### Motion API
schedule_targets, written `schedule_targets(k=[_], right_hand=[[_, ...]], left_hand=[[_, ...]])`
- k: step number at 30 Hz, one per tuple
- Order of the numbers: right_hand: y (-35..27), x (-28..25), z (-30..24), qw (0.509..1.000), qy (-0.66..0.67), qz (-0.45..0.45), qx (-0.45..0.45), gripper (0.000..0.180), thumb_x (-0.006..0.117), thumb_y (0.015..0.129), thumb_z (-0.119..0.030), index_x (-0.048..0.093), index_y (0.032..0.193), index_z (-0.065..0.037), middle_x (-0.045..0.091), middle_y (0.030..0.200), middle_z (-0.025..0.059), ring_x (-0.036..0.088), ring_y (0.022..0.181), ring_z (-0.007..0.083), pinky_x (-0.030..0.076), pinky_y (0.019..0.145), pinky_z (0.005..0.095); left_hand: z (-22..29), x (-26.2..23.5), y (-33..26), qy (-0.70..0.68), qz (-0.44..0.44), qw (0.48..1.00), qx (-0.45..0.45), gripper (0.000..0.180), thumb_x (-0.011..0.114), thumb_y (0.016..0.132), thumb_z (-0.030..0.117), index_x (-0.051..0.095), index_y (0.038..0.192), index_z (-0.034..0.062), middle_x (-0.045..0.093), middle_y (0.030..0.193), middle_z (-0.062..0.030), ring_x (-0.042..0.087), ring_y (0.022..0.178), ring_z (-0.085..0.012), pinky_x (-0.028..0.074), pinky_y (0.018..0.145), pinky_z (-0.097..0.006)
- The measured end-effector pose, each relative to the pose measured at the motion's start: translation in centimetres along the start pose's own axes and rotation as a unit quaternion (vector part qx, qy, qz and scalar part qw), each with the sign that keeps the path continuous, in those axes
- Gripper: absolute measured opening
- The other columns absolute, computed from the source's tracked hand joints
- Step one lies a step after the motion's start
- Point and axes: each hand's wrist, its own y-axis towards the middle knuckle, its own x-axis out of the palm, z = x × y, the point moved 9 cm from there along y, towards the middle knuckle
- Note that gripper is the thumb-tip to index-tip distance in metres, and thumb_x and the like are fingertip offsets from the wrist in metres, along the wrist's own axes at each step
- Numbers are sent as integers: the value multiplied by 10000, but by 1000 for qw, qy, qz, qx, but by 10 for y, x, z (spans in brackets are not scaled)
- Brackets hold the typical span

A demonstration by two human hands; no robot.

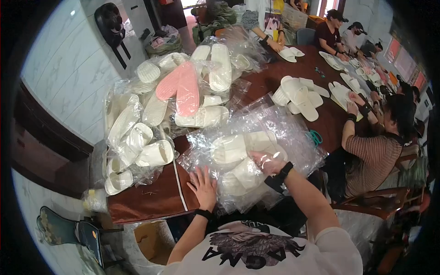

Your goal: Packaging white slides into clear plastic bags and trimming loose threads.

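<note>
A pair of white slippers lies with clear plastic bags at the near side of the table, in front of me. My right hand reaches over them from the right, its fingers closed at the edge of one slipper; the fingertips are partly hidden. Flat beside the bags' left edge rests my left hand, fingers spread and holding nothing. Under the slippers spreads a stack of clear plastic bags.
Bagged white slippers and a pink pair heap up at left. Loose white slippers and teal scissors lie to the right on the brown table. Several people work along it; one in a striped top sits nearby.
</note>
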Motion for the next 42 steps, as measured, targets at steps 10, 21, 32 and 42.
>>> schedule_targets(k=[10, 21, 32, 42], right_hand=[[-98, -3, -121, 955, -198, 141, -168, 344, 468, 976, -298, 658, 1093, -36, 663, 917, 3, 592, 792, 75, 459, 713, 226], [-224, -94, -271, 800, -201, 471, -313, 427, 547, 975, -341, 602, 1206, 14, 626, 968, 21, 560, 908, 83, 443, 809, 236], [-98, 104, -113, 683, -679, -29, -267, 309, 636, 856, -447, 713, 853, -147, 628, 705, 104, 624, 666, 279, 443, 581, 400], [-63, -49, -103, 724, -669, 96, -138, 422, 641, 790, -512, 722, 910, -116, 694, 834, 144, 657, 817, 358, 481, 706, 483]], left_hand=[[1, -2, -6, 64, -24, 998, -5, 620, 503, 960, 330, 253, 1517, 223, 124, 1592, -143, 109, 1441, -436, 96, 1082, -693], [61, -71, 8, -298, 4, 947, 117, 620, 620, 896, 200, 370, 1459, 125, 91, 1587, -182, 66, 1447, -448, 94, 1071, -706], [29, 25, -5, 74, -113, 989, 64, 828, 689, 778, 391, 326, 1486, 161, 84, 1593, -149, -6, 1436, -483, 36, 1021, -774], [39, 7, -7, 56, -109, 991, 63, 854, 627, 819, 551, 291, 1504, 167, 145, 1594, -122, 42, 1452, -439, 14, 1049, -739]])
